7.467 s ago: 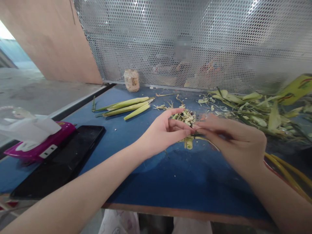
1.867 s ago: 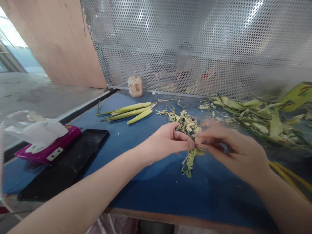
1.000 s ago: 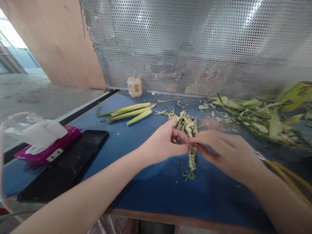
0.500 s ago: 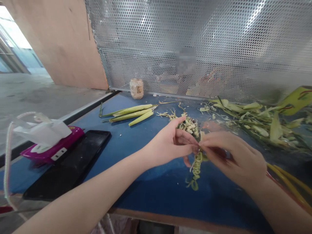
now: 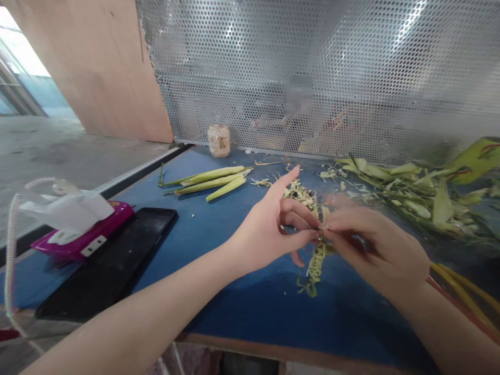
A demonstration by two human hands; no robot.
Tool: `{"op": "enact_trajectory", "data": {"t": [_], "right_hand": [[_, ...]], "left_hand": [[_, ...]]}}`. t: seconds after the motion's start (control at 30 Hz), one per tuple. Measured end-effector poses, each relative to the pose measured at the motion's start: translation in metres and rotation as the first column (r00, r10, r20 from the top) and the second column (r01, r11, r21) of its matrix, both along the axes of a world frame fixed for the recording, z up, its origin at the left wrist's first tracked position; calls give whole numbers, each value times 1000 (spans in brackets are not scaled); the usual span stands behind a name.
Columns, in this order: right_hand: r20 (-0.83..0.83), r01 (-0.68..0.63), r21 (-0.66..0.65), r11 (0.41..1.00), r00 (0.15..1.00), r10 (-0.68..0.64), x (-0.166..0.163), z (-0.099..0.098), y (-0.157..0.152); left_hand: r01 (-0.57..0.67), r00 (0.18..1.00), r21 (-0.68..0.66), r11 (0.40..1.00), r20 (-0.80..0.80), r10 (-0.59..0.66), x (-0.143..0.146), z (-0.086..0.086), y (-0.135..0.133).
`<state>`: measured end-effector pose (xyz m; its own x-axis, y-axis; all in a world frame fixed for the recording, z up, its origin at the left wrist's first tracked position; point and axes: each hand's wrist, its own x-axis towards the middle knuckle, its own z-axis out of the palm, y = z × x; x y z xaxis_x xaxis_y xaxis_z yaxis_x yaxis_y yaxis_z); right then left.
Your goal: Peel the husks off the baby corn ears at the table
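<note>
The left hand and right hand clamped a coiled strip, seemingly unfinished. Left of it, stalks lay uncoiled.

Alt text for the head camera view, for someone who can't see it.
Left hand and right hand together pinch a knotted green strip over a blue table. Green stalks and a flat black device lie to the left, leafy scraps to the right.
</note>
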<state>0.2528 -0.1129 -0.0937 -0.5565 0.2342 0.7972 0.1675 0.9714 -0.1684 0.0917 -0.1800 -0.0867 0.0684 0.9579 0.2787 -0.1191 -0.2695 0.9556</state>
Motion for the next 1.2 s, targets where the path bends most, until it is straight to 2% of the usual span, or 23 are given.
{"op": "enact_trajectory", "data": {"t": [0.13,0.27,0.5,0.67,0.77,0.9,0.97,1.1,1.2], "right_hand": [[18,11,41,999,1000,-11,0,0,0],[17,24,24,999,1000,-25,1,0,2],[-54,94,-109,990,993,-100,2,0,5],[-3,48,-165,985,999,-49,1,-1,8],[32,-9,-301,954,999,20,1,0,9],[19,-82,-526,847,994,108,0,1,8],[-22,-130,-649,750,988,152,-2,2,7],[-103,-205,-836,509,970,220,-7,3,5],[-131,-224,-872,436,964,232,-9,-1,8]], "left_hand": [[-59,996,15,998,-64,60,0,0,0],[-90,988,18,996,-127,92,-1,0,1],[-223,974,28,974,-45,224,-8,2,7],[-281,957,-75,957,45,285,-8,3,13],[-315,948,-102,944,14,318,-7,0,15],[-345,935,-44,938,-99,339,-5,-4,17],[-341,931,6,940,-138,338,-5,-7,17],[-345,920,57,937,-178,349,-4,-13,18],[-343,916,86,935,-189,353,-5,-17,19]]}}
